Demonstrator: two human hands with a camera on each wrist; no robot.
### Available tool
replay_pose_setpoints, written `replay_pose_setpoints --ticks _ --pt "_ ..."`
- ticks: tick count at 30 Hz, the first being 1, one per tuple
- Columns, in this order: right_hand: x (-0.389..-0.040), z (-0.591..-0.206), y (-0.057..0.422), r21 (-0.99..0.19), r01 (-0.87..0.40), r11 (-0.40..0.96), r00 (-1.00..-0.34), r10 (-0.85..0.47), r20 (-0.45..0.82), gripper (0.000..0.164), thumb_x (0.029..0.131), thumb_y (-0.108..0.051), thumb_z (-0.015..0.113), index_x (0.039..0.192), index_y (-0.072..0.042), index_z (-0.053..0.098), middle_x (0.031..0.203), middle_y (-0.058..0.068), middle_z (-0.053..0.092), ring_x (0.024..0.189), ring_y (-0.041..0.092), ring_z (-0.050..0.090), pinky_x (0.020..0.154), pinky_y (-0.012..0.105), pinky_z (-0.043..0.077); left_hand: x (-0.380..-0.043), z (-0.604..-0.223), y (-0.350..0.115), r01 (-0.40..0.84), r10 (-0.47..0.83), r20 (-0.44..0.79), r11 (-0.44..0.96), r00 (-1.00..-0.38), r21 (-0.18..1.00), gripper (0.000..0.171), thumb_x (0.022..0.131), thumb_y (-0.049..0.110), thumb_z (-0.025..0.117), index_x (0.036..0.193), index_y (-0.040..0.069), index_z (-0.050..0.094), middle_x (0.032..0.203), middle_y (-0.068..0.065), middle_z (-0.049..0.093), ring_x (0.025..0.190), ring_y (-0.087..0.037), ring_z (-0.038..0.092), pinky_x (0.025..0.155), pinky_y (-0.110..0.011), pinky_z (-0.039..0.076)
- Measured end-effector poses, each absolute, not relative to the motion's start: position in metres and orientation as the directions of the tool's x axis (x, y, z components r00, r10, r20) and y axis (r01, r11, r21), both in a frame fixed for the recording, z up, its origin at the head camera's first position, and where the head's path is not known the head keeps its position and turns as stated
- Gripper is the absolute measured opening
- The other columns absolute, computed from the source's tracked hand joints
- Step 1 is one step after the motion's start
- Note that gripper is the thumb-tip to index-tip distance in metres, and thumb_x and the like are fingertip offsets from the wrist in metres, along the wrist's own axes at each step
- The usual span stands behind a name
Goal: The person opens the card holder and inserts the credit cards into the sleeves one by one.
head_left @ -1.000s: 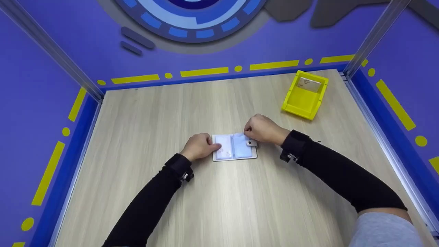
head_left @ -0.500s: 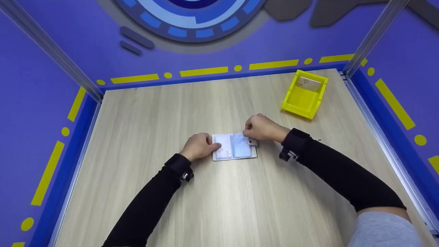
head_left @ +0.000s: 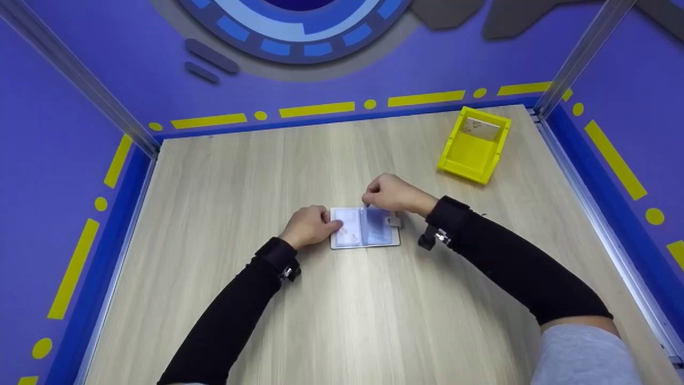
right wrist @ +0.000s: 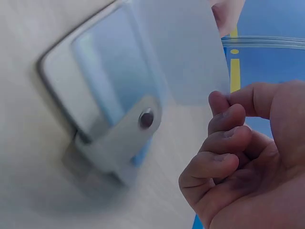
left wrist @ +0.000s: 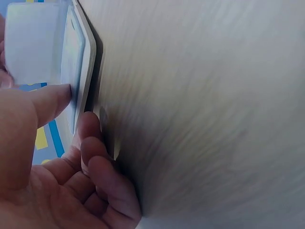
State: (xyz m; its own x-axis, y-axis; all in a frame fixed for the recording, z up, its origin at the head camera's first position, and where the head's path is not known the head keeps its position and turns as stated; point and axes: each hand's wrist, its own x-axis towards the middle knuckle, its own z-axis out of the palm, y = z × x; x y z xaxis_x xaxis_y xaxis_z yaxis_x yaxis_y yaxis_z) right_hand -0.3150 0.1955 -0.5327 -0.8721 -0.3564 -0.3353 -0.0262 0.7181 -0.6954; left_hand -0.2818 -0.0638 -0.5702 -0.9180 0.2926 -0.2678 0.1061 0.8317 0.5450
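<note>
The card holder [head_left: 349,227] is having a clear sleeve page [right wrist: 183,52] pinched at its corner between the thumb and forefinger of the right hand [head_left: 393,192]; that hand's other three fingers are curling in toward the palm. The page is standing raised near the spine, over the blue right half. The left hand [head_left: 307,227] is gripping the holder's left edge, its thumb pressing down on the left half, its fingers curling together beside and against the cover's rim.

The holder is lying open around the middle of the worktop [head_left: 267,299], well apart from the far edge and both side edges. Its snap tab [right wrist: 121,131], bearing a dark metal stud [right wrist: 146,118], is reaching in over the right edge.

Farther out, a yellow bin [head_left: 470,153] is sitting slightly turned near the worktop's far right corner, with a pale printed card [head_left: 482,129] leaning against its far inner wall. Black sleeves [head_left: 523,267] are covering the forearms, a grey shirt sleeve [head_left: 585,355] is showing above the right elbow, and blue-violet panels [head_left: 315,88] with yellow dashes are rising along the far and side edges.
</note>
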Motion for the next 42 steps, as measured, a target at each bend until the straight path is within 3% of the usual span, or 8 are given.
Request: replay_pose_setpoints --ticks 3,13,18,24,28,32,36,42 --pt "-0.317 -0.534 0.186 -0.720 -0.027 0.694 -0.875 -0.365 -0.319 0.030 0.101 -0.025 0.064 0.094 -0.004 0.085 0.065 -0.010 0.056 0.059 0.008 0.044 0.055 0.025 0.032 -0.282 -0.572 -0.065 0.124 0.307 -0.254 0.826 -0.917 0.549 0.036 0.102 0.042 0.074 0.081 0.017 0.058 0.076 0.004 0.054 0.072 -0.016 0.052 0.064 -0.029 0.037" --pt "-0.319 -0.550 0.157 -0.689 -0.075 0.720 -0.872 -0.382 -0.304 0.026 0.102 -0.025 0.069 0.089 -0.011 0.087 0.073 -0.002 0.071 0.059 0.006 0.048 0.057 0.024 0.034 -0.299 -0.602 -0.076 0.192 0.380 -0.198 0.771 -0.904 0.607 0.033 0.103 0.040 0.065 0.079 0.020 0.060 0.075 0.003 0.058 0.069 -0.018 0.054 0.064 -0.034 0.040" --pt "-0.317 -0.558 0.148 -0.650 -0.135 0.748 -0.872 -0.401 -0.280 0.027 0.102 -0.023 0.071 0.085 -0.007 0.085 0.065 -0.011 0.061 0.059 0.007 0.050 0.058 0.023 0.036 -0.305 -0.613 -0.078 0.191 0.386 -0.215 0.777 -0.897 0.600 0.025 0.102 0.036 0.064 0.081 0.021 0.062 0.077 0.003 0.061 0.069 -0.019 0.055 0.063 -0.035 0.042" --pt "-0.314 -0.559 0.145 -0.636 -0.170 0.753 -0.881 -0.405 -0.243 0.030 0.101 -0.024 0.071 0.081 -0.006 0.083 0.060 -0.014 0.056 0.058 0.006 0.048 0.058 0.023 0.035 -0.293 -0.586 -0.072 0.138 0.354 -0.250 0.781 -0.901 0.610 0.025 0.102 0.029 0.061 0.080 0.019 0.056 0.075 0.003 0.054 0.069 -0.017 0.052 0.064 -0.031 0.038" --pt "-0.314 -0.557 0.149 -0.647 -0.200 0.736 -0.870 -0.436 -0.228 0.024 0.101 -0.023 0.071 0.094 -0.009 0.089 0.072 -0.011 0.064 0.062 0.007 0.050 0.060 0.023 0.037 -0.286 -0.575 -0.069 0.124 0.337 -0.263 0.796 -0.904 0.592 0.029 0.106 0.028 0.056 0.078 0.018 0.051 0.074 0.004 0.049 0.068 -0.016 0.048 0.062 -0.030 0.035" --pt "-0.316 -0.551 0.158 -0.659 -0.214 0.721 -0.874 -0.442 -0.201 0.023 0.101 -0.023 0.071 0.110 -0.012 0.089 0.090 -0.002 0.076 0.073 0.009 0.055 0.067 0.023 0.040 -0.285 -0.575 -0.069 0.118 0.325 -0.260 0.801 -0.909 0.587 0.039 0.108 0.042 0.061 0.078 0.019 0.053 0.074 0.005 0.050 0.068 -0.015 0.050 0.062 -0.030 0.036" --pt "-0.322 -0.538 0.172 -0.668 -0.211 0.713 -0.895 -0.417 -0.162 0.024 0.102 -0.021 0.070 0.112 -0.009 0.087 0.106 0.007 0.084 0.086 0.015 0.064 0.076 0.026 0.048 -0.289 -0.585 -0.072 0.136 0.333 -0.228 0.786 -0.915 0.604 0.047 0.102 0.058 0.070 0.080 0.018 0.058 0.077 0.004 0.057 0.073 -0.017 0.055 0.066 -0.031 0.041" --pt "-0.333 -0.511 0.209 -0.664 -0.144 0.734 -0.938 -0.315 -0.145 0.025 0.106 -0.024 0.069 0.118 -0.008 0.084 0.115 0.013 0.082 0.095 0.023 0.067 0.084 0.035 0.054 -0.290 -0.592 -0.072 0.151 0.333 -0.218 0.797 -0.917 0.585 0.046 0.098 0.058 0.076 0.081 0.019 0.061 0.078 0.003 0.060 0.075 -0.018 0.057 0.068 -0.032 0.043"
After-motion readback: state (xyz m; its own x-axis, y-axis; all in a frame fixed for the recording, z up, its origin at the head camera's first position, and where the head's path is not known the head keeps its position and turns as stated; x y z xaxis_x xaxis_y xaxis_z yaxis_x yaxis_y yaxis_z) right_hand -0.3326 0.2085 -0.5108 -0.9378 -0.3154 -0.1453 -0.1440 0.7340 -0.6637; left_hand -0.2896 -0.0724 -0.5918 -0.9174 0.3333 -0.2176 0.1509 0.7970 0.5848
